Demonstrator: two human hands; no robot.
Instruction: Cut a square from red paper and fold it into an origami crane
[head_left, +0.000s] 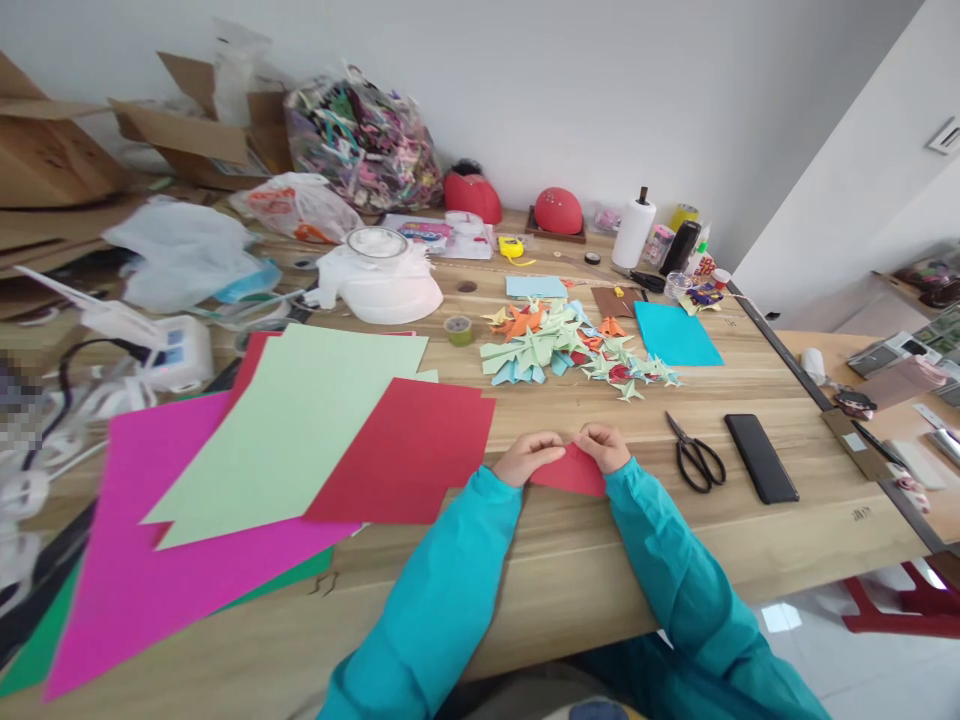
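Observation:
Both hands are on a small piece of red paper (570, 476) near the front of the wooden table. My left hand (531, 456) pinches its left upper edge. At the right upper edge, my right hand (604, 446) is closed on the same paper, with fingertips close to those of the left. Some of the paper is hidden beneath my fingers. Beyond my hands lies a pile of folded paper shapes (547, 340) in pale green, orange, blue and red. Black-handled scissors (697, 460) rest to the right of my right hand.
Large sheets lie at left: red paper (420, 450), pale green paper (300, 430) and magenta paper (150, 520). A black phone (761, 458) lies right of the scissors. Farther back are a blue sheet (679, 334), a tape roll (458, 330) and a stuffed plastic bag (364, 140).

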